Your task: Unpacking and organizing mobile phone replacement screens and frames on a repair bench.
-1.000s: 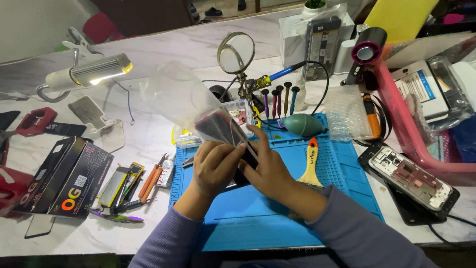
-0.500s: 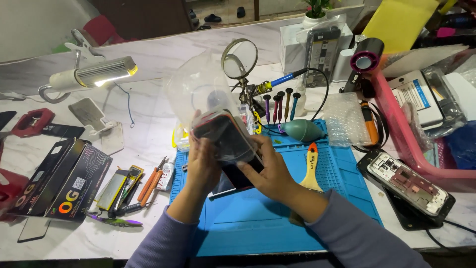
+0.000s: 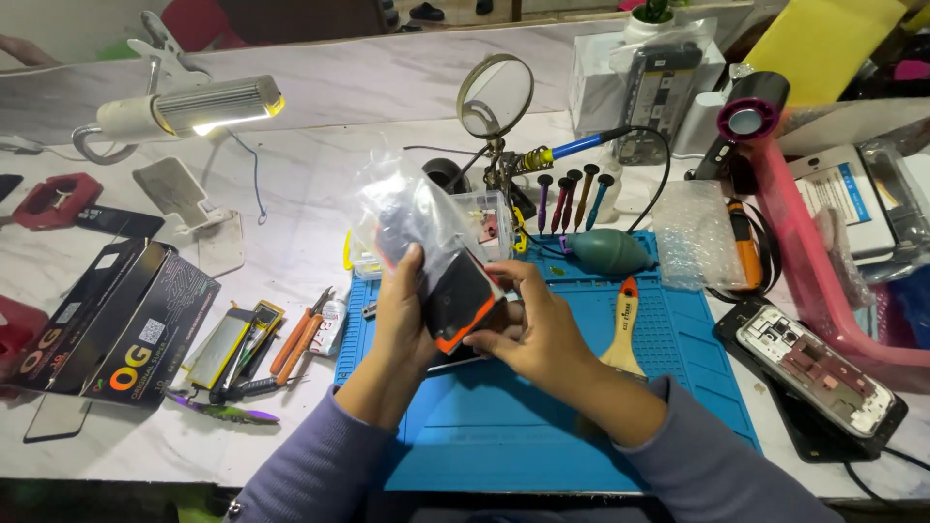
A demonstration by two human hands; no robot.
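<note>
- A blue rubber work mat [image 3: 581, 426] covers the near edge of the white marble counter [image 3: 320, 223], keeping the work raised off the stone.
- Above the mat's far left corner, a crinkled clear plastic bag [image 3: 407, 208] stands open-mouthed toward the person.
- The left hand [image 3: 407, 310] wraps the bag's mouth and the flat black device with an orange rim [image 3: 463, 302], half out of it.
- The right hand [image 3: 538, 329] closes around the device's lower edge, steadying it.
- The device sits tilted, dark face showing.
</note>
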